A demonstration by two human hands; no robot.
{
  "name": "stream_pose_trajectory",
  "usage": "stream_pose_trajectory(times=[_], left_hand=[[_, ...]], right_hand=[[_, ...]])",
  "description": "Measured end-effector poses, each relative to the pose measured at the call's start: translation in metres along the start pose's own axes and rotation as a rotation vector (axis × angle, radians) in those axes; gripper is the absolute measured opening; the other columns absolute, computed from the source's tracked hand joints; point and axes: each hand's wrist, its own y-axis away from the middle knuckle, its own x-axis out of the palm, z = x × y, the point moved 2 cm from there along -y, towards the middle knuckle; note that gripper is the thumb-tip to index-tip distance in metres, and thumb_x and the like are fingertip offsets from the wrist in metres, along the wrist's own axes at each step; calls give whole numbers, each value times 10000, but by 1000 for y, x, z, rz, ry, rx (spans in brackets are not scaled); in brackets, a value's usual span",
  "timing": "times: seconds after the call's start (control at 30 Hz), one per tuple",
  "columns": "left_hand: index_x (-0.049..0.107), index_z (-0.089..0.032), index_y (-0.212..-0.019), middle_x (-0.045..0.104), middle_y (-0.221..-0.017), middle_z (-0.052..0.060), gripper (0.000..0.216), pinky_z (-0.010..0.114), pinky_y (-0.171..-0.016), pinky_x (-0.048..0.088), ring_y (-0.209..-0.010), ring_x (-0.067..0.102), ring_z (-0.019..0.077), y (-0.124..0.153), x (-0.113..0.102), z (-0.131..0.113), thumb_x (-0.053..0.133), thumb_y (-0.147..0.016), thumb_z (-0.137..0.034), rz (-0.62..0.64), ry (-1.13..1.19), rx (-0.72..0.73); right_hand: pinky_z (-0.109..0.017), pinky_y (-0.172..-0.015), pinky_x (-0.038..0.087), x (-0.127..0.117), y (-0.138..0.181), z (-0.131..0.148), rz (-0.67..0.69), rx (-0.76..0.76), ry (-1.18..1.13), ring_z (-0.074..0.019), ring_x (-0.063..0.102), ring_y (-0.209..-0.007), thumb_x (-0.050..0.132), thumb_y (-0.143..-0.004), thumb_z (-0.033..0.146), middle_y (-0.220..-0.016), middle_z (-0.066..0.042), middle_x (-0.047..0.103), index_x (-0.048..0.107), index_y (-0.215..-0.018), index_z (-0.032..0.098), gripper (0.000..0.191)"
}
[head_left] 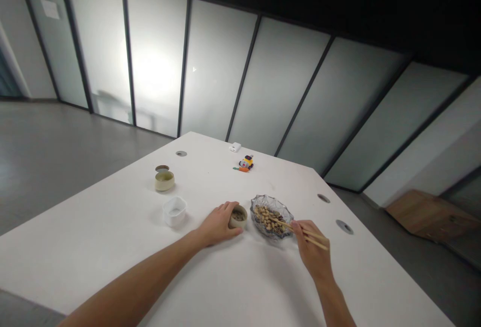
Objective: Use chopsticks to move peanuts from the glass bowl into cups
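My left hand (pixel 219 223) is wrapped round the left side of a small beige bowl (pixel 239 224), which stands on the white table with some dark bits inside. To its right sits a clear glass bowl (pixel 259 201) with a scalloped rim. Peanuts (pixel 267 217) in their shells and some darker pieces, perhaps seeds, lie in it. Wooden chopsticks (pixel 313 238) are gripped in my right hand (pixel 310 247) at the glass bowl's right edge. Their tips reach in among the peanuts; whether they pinch one I cannot tell.
On the left stand a white plastic tub (pixel 175 212) and a second beige bowl (pixel 164 182). Farther back lie a yellow toy vehicle (pixel 247 161), an orange toy carrot (pixel 243 170) and a white box (pixel 235 147). Round cable holes (pixel 344 226) mark the white table (pixel 225 277).
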Motion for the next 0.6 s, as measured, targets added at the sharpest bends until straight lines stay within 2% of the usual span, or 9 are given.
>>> stream_pose_trajectory(times=[0.17, 0.33, 0.47, 0.6], left_hand=[[492, -240, -1448, 633, -1392, 134, 704, 490, -1098, 490, -1241, 638, 347, -1, 2, 2, 780, -819, -375, 6, -4, 0], [488, -233, -1456, 626, -1401, 142, 711, 500, -1111, 483, -1259, 625, 352, -2, 3, 4, 779, -824, -381, 9, -8, 1], [484, -229, -1464, 624, -1402, 142, 720, 502, -1112, 481, -1258, 626, 354, -2, 4, 4, 779, -827, -390, 12, -12, 1], [485, -227, -1464, 622, -1409, 139, 726, 496, -1116, 475, -1268, 624, 358, -1, 2, 2, 788, -823, -380, 5, -14, -7]], right_hand=[[-399, -808, 527, 2, 2, -3, 32, -59, -20, -231, 684, -806, 564, -1006, 588, -831, -52, 745, 747, -818, 252, 427], [-386, -775, 544, -3, 1, 3, -29, -22, -30, -229, 692, -789, 558, -1003, 601, -832, -63, 739, 748, -792, 241, 458], [-407, -795, 578, -8, -1, 7, -138, 106, -93, -249, 718, -805, 594, -954, 669, -848, -79, 741, 748, -802, 222, 496], [-456, -781, 624, 1, 3, 2, -221, 333, -444, -262, 746, -774, 667, -898, 686, -849, -73, 736, 727, -837, 199, 495]])
